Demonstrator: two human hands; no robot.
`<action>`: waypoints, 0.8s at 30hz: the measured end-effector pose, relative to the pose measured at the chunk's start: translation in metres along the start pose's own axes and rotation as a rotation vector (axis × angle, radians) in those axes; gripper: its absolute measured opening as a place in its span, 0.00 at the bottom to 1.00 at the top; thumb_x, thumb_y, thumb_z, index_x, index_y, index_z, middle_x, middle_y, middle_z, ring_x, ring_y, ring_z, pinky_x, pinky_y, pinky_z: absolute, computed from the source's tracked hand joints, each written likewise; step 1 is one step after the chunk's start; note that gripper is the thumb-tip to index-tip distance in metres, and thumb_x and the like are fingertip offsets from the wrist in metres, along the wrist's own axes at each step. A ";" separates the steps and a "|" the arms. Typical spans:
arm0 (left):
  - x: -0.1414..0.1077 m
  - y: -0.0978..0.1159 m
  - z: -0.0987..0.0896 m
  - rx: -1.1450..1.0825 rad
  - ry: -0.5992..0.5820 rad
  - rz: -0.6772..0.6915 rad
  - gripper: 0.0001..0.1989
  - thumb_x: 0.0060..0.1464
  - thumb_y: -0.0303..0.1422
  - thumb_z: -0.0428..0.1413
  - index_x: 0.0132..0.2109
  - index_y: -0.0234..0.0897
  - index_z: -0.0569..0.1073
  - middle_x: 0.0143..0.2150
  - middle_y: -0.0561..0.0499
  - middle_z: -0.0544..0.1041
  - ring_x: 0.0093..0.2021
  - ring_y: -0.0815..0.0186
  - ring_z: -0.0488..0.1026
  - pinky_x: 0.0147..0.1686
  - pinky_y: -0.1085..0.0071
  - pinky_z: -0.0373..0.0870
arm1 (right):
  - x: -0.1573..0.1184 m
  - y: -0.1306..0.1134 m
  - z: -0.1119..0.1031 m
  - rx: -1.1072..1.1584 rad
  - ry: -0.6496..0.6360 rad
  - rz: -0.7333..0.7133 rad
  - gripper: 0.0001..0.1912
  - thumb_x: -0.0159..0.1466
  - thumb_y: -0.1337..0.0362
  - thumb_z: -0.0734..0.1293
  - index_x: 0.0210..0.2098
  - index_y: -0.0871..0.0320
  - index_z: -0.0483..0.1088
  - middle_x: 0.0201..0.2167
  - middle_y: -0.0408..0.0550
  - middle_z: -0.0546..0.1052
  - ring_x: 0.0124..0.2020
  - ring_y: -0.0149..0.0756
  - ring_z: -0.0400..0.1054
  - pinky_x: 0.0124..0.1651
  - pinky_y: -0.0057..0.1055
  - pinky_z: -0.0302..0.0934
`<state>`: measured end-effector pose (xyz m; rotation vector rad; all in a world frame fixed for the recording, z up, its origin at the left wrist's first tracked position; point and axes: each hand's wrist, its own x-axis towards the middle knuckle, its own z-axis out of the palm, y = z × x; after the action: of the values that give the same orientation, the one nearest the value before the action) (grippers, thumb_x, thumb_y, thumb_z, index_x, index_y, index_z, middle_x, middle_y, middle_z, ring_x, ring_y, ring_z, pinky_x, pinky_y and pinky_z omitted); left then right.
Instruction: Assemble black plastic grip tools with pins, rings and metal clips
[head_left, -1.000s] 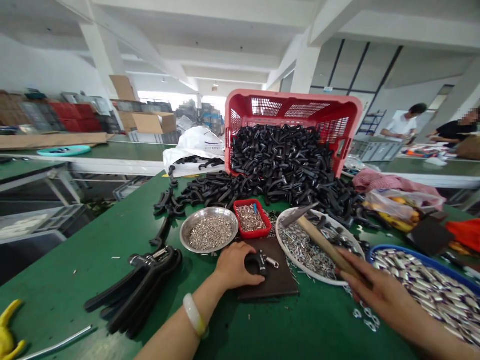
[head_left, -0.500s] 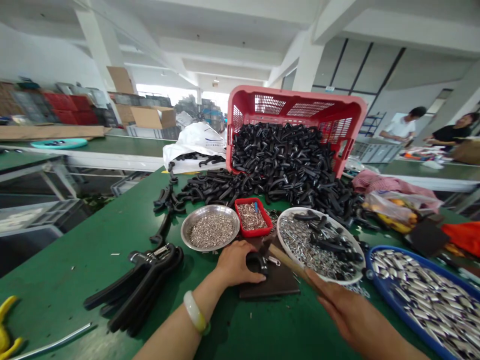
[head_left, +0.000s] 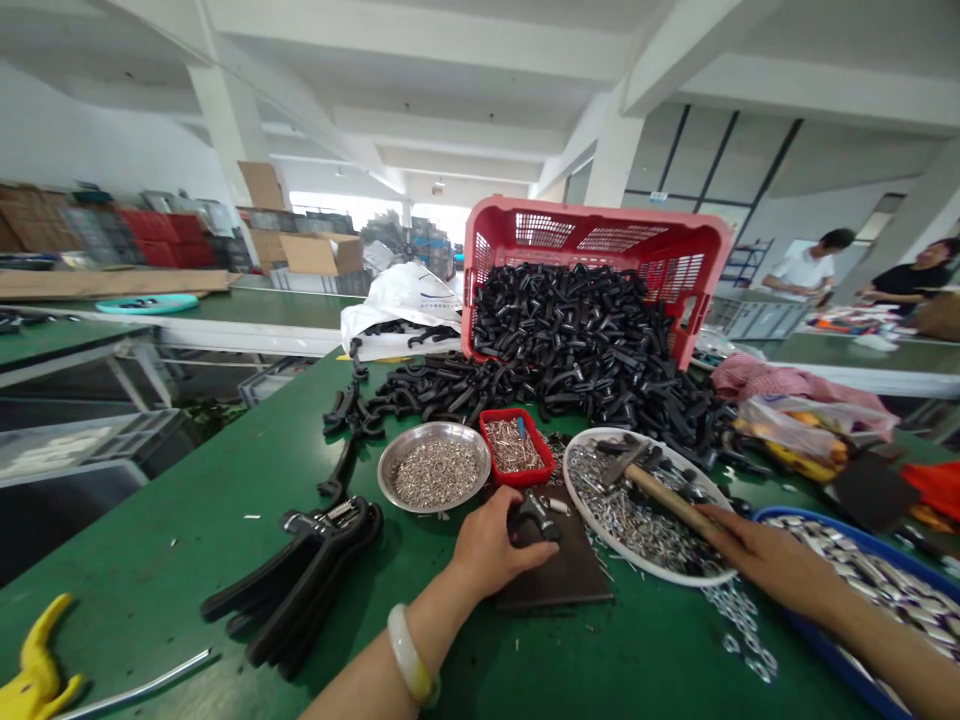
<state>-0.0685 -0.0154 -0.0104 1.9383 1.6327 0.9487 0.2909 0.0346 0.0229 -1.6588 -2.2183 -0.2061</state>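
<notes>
- Around the hands, a long factory hall holds more green benches, and well beyond the right fingers a person in a white shirt and a person in a black top work at another bench.
- Under both hands runs a green workbench. Beyond the fingers, a tipped red plastic crate spills a heap of black plastic parts; if the heap slides, it could bury the dishes below.
- Left of the left fingers lie black handled parts, stacked loosely enough to slip off the bench edge if knocked.
- Under the right fingers, a blue tray of metal pieces sits close by, and a white plate of metal pieces lies just beyond them. Loose metal rings on the bench could scatter if a sleeve brushes them.
- A steel bowl of small rivets and a small red tray sit just beyond the left fingers, near enough to be tipped by a careless reach.
- The left hand rests on a dark board, its fingers curled closely around a small black part; a slip could send that part off the board.
- The right hand lies partly open, its fingers on the wooden handle of a hammer resting across the plate. I cannot tell whether they grip it; if they do not, it could roll or tip the plate.
</notes>
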 end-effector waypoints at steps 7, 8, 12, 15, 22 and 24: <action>-0.009 0.036 0.012 -0.053 0.104 -0.006 0.31 0.34 0.52 0.58 0.41 0.36 0.63 0.37 0.50 0.71 0.37 0.61 0.68 0.36 0.66 0.64 | -0.003 -0.126 0.008 0.952 -0.204 0.315 0.26 0.54 0.46 0.60 0.45 0.56 0.68 0.38 0.53 0.75 0.34 0.43 0.69 0.29 0.37 0.64; -0.010 0.041 0.014 -0.022 0.094 -0.001 0.32 0.34 0.53 0.58 0.42 0.36 0.63 0.38 0.49 0.71 0.38 0.61 0.68 0.37 0.65 0.64 | -0.004 -0.149 0.014 1.199 -0.289 0.417 0.26 0.55 0.45 0.58 0.44 0.57 0.68 0.36 0.52 0.75 0.30 0.41 0.70 0.26 0.35 0.63; -0.010 0.048 0.014 0.089 -0.014 0.038 0.32 0.35 0.57 0.54 0.41 0.36 0.66 0.37 0.48 0.71 0.36 0.61 0.69 0.34 0.67 0.64 | 0.000 -0.186 0.044 1.670 -0.100 0.794 0.18 0.49 0.52 0.68 0.34 0.56 0.68 0.28 0.43 0.75 0.27 0.36 0.68 0.23 0.28 0.60; 0.007 0.037 0.000 0.163 -0.134 0.074 0.27 0.41 0.57 0.50 0.36 0.38 0.69 0.32 0.51 0.72 0.30 0.65 0.69 0.29 0.71 0.63 | 0.005 -0.177 0.060 1.667 -0.146 0.909 0.14 0.48 0.55 0.68 0.32 0.55 0.67 0.26 0.41 0.73 0.24 0.32 0.65 0.19 0.24 0.57; 0.079 -0.007 -0.090 0.669 -0.117 -0.233 0.17 0.51 0.45 0.46 0.40 0.41 0.71 0.39 0.49 0.74 0.36 0.64 0.70 0.32 0.71 0.64 | 0.000 -0.177 0.065 1.474 -0.310 0.760 0.27 0.48 0.50 0.67 0.43 0.57 0.62 0.31 0.48 0.73 0.24 0.33 0.65 0.13 0.22 0.51; 0.085 -0.032 -0.129 0.741 -0.152 -0.312 0.13 0.49 0.37 0.49 0.37 0.35 0.73 0.37 0.43 0.74 0.35 0.59 0.71 0.33 0.66 0.65 | -0.001 -0.179 0.069 1.357 -0.294 0.659 0.26 0.48 0.50 0.66 0.42 0.59 0.63 0.27 0.47 0.73 0.22 0.33 0.64 0.12 0.22 0.49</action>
<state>-0.1786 0.0607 0.0721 2.0061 2.3076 0.0531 0.1069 0.0030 -0.0237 -1.3984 -1.1558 1.4158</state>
